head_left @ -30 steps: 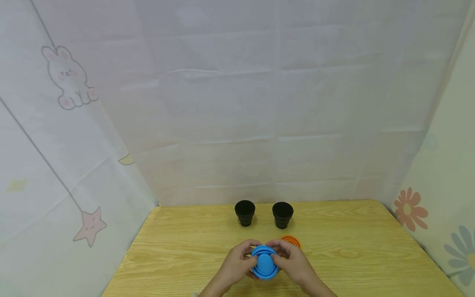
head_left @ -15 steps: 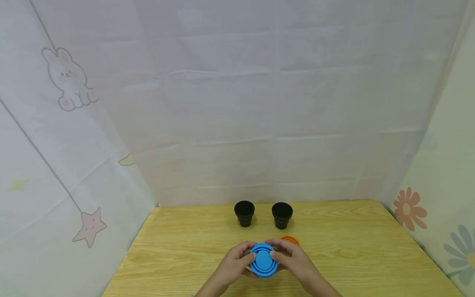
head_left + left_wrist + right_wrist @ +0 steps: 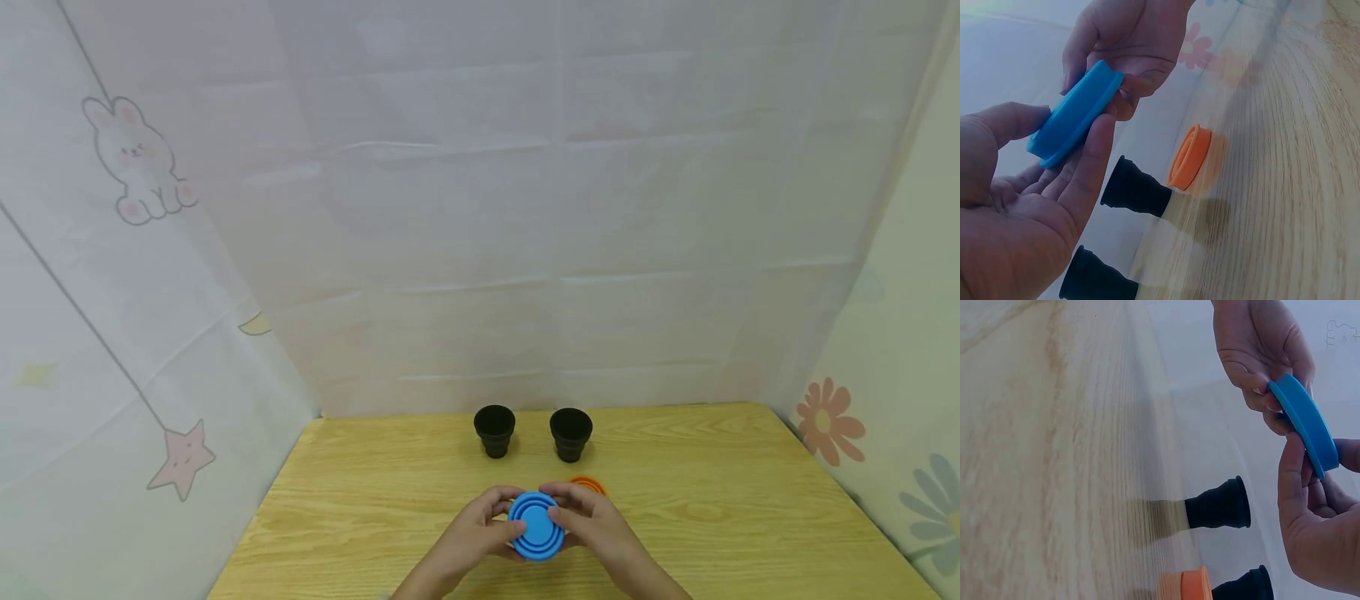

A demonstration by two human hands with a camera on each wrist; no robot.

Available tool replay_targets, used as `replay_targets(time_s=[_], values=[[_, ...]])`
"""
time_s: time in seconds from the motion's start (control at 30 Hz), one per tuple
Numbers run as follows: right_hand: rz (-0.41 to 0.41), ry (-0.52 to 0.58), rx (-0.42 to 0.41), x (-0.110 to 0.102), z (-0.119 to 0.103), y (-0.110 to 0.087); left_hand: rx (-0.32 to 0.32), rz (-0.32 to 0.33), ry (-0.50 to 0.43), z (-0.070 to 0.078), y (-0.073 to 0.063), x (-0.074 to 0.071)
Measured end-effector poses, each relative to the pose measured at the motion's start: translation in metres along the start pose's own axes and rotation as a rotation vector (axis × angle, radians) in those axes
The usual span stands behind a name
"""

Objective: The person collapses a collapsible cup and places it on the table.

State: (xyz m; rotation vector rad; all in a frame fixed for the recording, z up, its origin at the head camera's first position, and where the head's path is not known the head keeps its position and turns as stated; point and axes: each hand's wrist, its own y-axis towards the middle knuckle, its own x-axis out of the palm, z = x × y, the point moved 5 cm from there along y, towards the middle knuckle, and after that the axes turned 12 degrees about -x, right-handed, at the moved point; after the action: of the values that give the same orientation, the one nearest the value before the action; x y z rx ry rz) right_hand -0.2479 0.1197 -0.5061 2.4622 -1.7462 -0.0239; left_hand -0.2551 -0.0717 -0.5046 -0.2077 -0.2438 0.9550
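Note:
A blue collapsible cup [image 3: 537, 528], folded down to a flat ringed disc, is held up over the table between both hands. My left hand [image 3: 476, 527] pinches its left side, thumb on the near face and fingers behind. On the opposite side my right hand [image 3: 600, 527] grips the rim the same way. Seen edge-on in the left wrist view, the cup [image 3: 1075, 115] is a thin blue ring with a projecting lip. An orange collapsible cup [image 3: 591, 483], also folded flat, lies on the table behind the right hand, which partly hides it.
Two black cups, a left one [image 3: 495, 431] and a right one [image 3: 572, 435], stand extended and upright near the back edge of the wooden table [image 3: 360, 483]. A printed cloth backdrop [image 3: 450, 250] rises behind the table and along both sides.
The blue cup's middle, which sat off-centre within uneven rings, is now level and centred in even rings. Both thumbs have shifted slightly; the hands stay at the same spot. The other cups have not moved.

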Motion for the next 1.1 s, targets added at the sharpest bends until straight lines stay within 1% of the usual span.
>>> replay_targets(time_s=[0.37,0.8,0.97,1.1], values=[[0.022,-0.005,0.023,-0.001,0.005,0.002,-0.025,0.058,0.014,-0.001,0.002,-0.002],[0.023,-0.010,0.055,-0.002,0.007,0.002,-0.035,0.066,0.036,0.000,0.000,-0.002],[0.046,-0.037,0.074,-0.006,0.011,0.002,-0.018,0.070,0.051,0.001,0.001,-0.003],[0.066,-0.036,0.097,-0.010,0.016,0.002,0.018,0.079,0.059,0.003,0.000,-0.005]])
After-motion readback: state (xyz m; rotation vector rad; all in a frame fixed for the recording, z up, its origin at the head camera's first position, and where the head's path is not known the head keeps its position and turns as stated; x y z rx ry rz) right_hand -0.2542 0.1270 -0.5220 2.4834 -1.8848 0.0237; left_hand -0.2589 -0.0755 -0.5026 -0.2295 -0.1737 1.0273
